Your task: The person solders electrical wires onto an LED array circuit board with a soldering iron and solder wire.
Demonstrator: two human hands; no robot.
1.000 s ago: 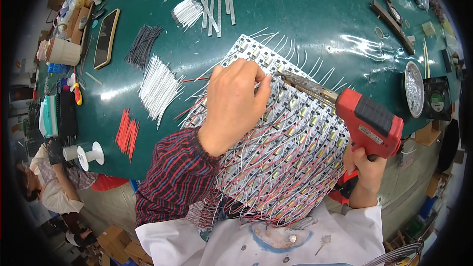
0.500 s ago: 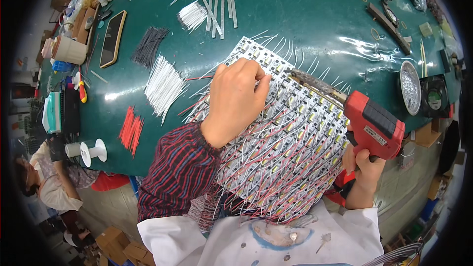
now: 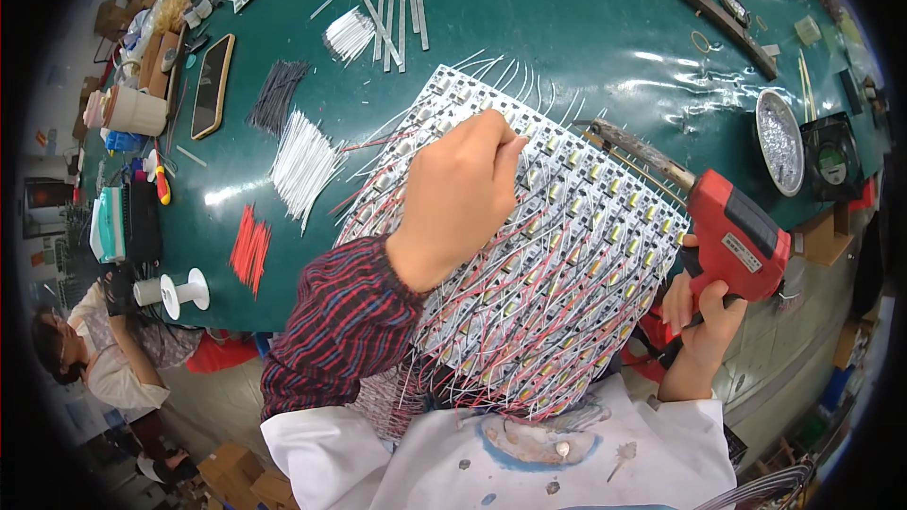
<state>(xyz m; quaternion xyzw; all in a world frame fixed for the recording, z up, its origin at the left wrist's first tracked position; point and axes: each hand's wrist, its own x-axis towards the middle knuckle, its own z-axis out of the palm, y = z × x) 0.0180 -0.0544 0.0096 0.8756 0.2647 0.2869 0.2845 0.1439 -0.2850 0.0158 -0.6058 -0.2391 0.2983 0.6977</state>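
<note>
Closed around the handle of a red and black soldering gun (image 3: 742, 227), the right hand (image 3: 704, 335) holds it with the metal tip (image 3: 603, 128) over the board's far right edge, apart from the left hand (image 3: 453, 203). That hand pinches thumb and fingers together above the upper part of the white board (image 3: 605, 191); whether a wire sits between them cannot be told. The board lies on the near side of the green table (image 3: 576, 24), its lower part reaching toward the person's apron (image 3: 425, 467). It looks thin, light and fairly stiff, best taken by its bare margins, since the small yellow parts could chip. Its red and white wires (image 3: 501, 312) seem soft and springy, likely to tangle or pull loose if grabbed in a bunch; a fingertip pinch suits a single one. The gun looks front-heavy, safe to hold only by its handle, as the tip may be hot.
</note>
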